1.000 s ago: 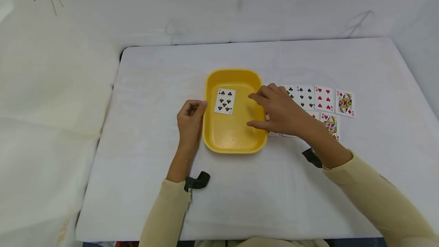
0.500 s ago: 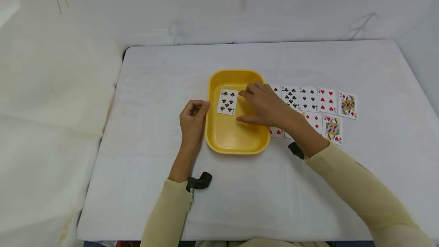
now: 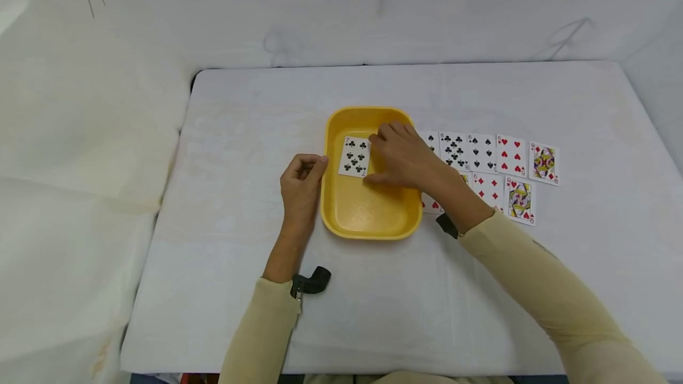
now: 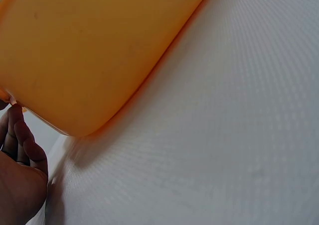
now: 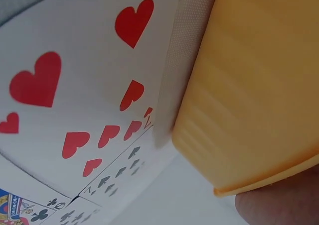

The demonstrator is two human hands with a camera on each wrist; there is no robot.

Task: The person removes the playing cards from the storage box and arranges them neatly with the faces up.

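You get bright, even, diffuse light with only faint, soft shadows and no glare. Your head view is sharp, bowing slightly at its edges. Both wrist views sit so close that the yellow tray [image 4: 99, 51] blurs.

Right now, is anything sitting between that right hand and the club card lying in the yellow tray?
Nothing visible. The right hand is already over the yellow tray, fingertips right at the edge of the club card. The left hand rests outside the tray's left rim.
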